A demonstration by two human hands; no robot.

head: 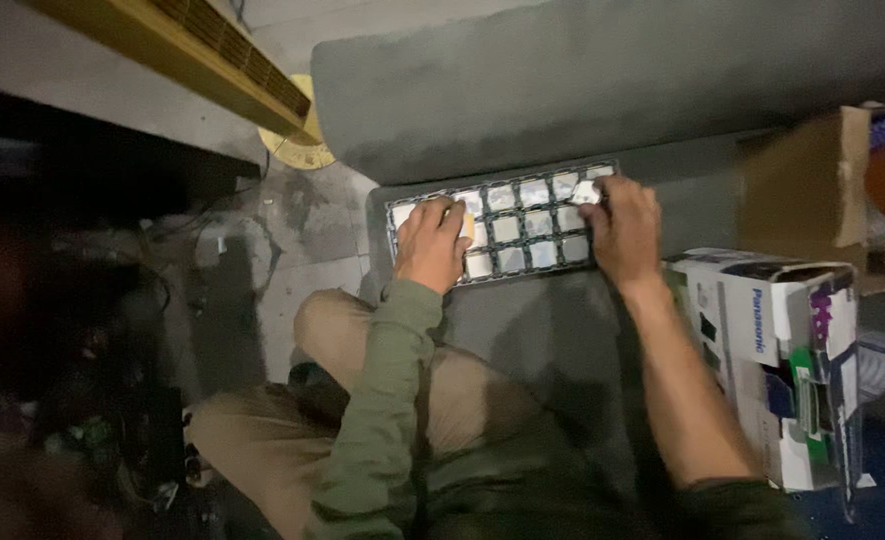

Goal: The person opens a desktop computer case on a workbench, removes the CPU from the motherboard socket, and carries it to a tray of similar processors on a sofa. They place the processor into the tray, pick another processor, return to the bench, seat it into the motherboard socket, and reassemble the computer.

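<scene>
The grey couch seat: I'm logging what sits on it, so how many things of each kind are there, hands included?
Tray of square chips: 1
Hands on the tray: 2, left hand and right hand
White printed box: 1
Brown cardboard box: 1
Total: 5

A white printed carton lies open at the right edge of the grey sofa seat, a brown cardboard box just behind it. A round yellow disc sits on the concrete floor beyond the sofa's left corner.
</scene>
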